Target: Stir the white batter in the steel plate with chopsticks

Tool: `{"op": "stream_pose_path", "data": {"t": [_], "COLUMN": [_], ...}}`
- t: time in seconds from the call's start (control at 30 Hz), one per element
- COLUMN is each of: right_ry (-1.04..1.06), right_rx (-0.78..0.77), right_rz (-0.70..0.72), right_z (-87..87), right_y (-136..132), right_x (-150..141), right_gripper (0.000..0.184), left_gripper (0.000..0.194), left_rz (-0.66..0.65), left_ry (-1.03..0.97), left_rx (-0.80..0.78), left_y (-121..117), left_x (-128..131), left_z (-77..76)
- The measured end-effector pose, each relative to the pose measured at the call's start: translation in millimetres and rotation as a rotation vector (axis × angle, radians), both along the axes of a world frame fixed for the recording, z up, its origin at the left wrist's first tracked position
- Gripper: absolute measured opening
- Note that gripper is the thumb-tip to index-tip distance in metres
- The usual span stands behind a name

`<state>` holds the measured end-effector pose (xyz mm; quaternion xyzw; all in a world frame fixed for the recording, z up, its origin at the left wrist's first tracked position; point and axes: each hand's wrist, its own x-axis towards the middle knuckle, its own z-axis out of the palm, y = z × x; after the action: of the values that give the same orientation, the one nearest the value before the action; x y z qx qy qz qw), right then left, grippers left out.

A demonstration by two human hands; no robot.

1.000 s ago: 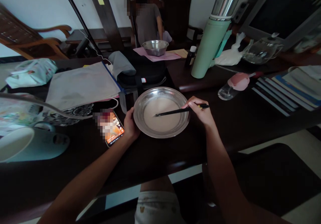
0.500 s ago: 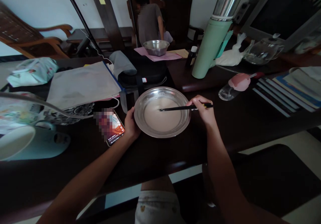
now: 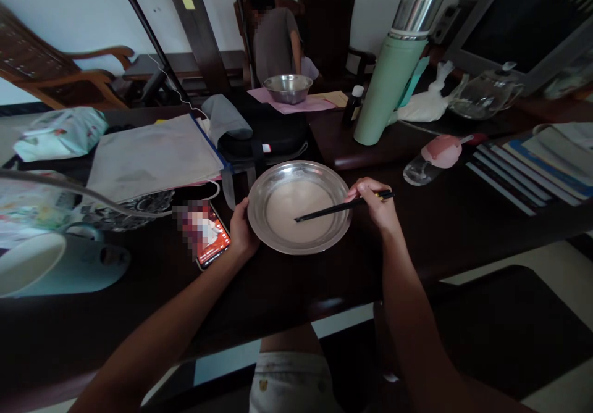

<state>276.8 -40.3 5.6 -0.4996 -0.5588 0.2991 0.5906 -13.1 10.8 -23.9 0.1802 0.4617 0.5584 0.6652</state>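
My left hand (image 3: pixel 243 231) grips the left rim of a wide steel bowl (image 3: pixel 296 247), fingers mostly hidden beneath it, while my right hand (image 3: pixel 377 203) has its fingers pinched narrow around black chopsticks (image 3: pixel 331 210). The bowl is near the front edge of the dark table (image 3: pixel 287 289); a pale, milky liquid (image 3: pixel 291 200) covers its bottom below the broad rim, and the chopstick tips reach the liquid's surface. Just beside my left wrist lies a lit phone (image 3: pixel 214 240). Toward the table's left end is a light-blue mug (image 3: pixel 88 271); I can't tell what it holds. Near the far edge, a smaller steel bowl (image 3: pixel 288 92) sits on pink paper (image 3: pixel 319 105), its contents out of my sight. To its right stand a small dark bottle (image 3: pixel 353 105) with a white cap and a capped green thermos (image 3: pixel 389 86). Farther right are a clear cup (image 3: pixel 417 171) with a pink lid and a lidded glass teapot (image 3: pixel 484 95).
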Motion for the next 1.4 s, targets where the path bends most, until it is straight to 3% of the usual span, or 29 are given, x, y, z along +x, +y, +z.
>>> {"op": "stream_pose_path", "data": {"t": [0.1,0.27,0.43,0.63,0.83,1.0,1.2,1.4], "right_ry": [-0.048,0.004,0.009,0.029,-0.044,0.025,-0.025,0.031], "right_rx": [-0.006,0.020,0.000,0.040,0.015,0.036,0.008,0.022], "right_rz": [0.062,-0.023,0.064,-0.063,0.072,-0.059,0.082,-0.048], "right_z": [1.2,0.2,-1.3,-0.5,-1.0,-1.8,-1.0,-1.2], "right_y": [-0.2,0.1,1.1,0.7,1.2,1.8,0.9,0.2], "right_x": [-0.8,0.4,-0.7,0.3,-1.6,0.4,-1.6,-0.1], "right_gripper": [0.053,0.050,0.051,0.053,0.050,0.052,0.051,0.054], "left_gripper": [0.025,0.022,0.025,0.023,0.025,0.026,0.024,0.025], "left_rz": [0.010,0.030,0.012,0.009,0.015,0.009,0.005,0.008], "left_ry": [-0.011,-0.019,-0.018,-0.006,-0.004,-0.012,-0.020,-0.008], "left_rx": [0.002,-0.024,-0.025,-0.031,-0.012,-0.005,-0.001,-0.001], "left_y": [0.5,0.5,-0.3,-0.2,0.9,1.8,0.5,0.5], "left_x": [0.0,0.8,1.0,1.3,0.3,-0.3,0.6,0.6], "left_z": [-1.1,-0.5,1.1,1.5,-2.0,-3.9,-0.9,-2.3]}}
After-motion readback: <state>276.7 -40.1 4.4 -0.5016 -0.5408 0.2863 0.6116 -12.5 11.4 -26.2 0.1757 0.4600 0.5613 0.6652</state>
